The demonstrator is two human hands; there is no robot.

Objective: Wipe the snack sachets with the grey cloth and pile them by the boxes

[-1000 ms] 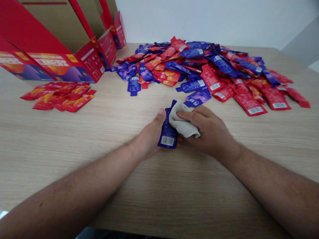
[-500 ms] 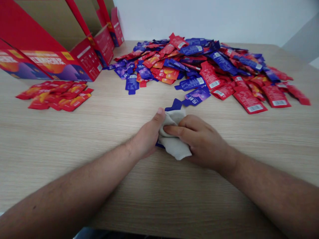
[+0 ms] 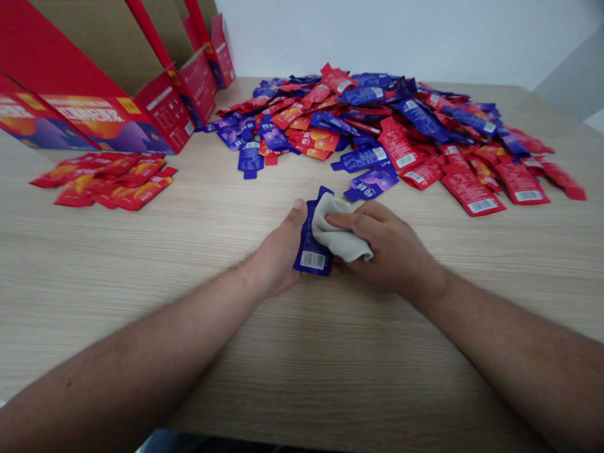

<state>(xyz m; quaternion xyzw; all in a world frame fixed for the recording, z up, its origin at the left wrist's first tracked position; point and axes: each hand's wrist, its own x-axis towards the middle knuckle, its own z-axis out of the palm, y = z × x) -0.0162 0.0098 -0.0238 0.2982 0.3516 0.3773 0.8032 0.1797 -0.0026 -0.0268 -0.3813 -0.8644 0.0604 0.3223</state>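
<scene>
A dark blue sachet [image 3: 313, 244] with a barcode near its lower edge is gripped by my left hand [image 3: 282, 251], thumb along its left side. My right hand [image 3: 384, 245] is closed on a pale grey cloth [image 3: 340, 236], index finger pressing it against the upper right of the sachet. The cloth covers part of the sachet's printed face. Some fingers of both hands are hidden behind the sachet and cloth. Just beyond my hands lies a loose blue-purple sachet [image 3: 372, 181].
A large heap of red and blue sachets [image 3: 358, 113] spreads across the back of the table [image 3: 226, 377]. At left lies a smaller pile of red sachets [image 3: 106, 181]. Open red cartons [image 3: 163, 113] stand behind it, and a white wall [image 3: 401, 34] rises at the back.
The cloth has shifted up and to the right with my right hand, uncovering the sachet's barcode and left part. My left hand still grips the sachet, which is now tilted differently.
</scene>
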